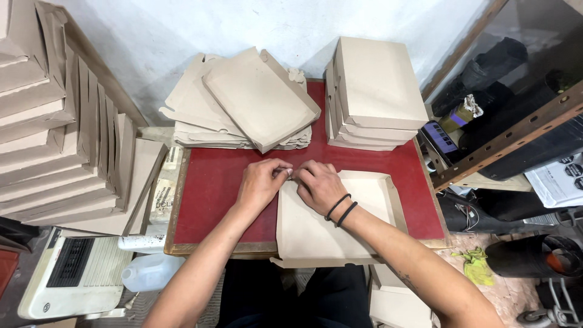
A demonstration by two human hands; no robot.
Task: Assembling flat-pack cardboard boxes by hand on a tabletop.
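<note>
Hands meet at the top-left corner of a half-folded cardboard tray (340, 212) lying on the red worktop (212, 188). Left hand (261, 182) and right hand (320, 185) (two black wristbands) both pinch shut on that corner flap. Finished boxes (376, 91) stacked behind, flat blanks (243, 103) beside them.

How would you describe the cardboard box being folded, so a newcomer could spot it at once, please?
Start at the red-topped table. At its near right edge lies an open, shallow cardboard tray, its top left corner pinched by both hands. Unlike the closed boxes stacked behind, it lies single and unfinished.
</note>
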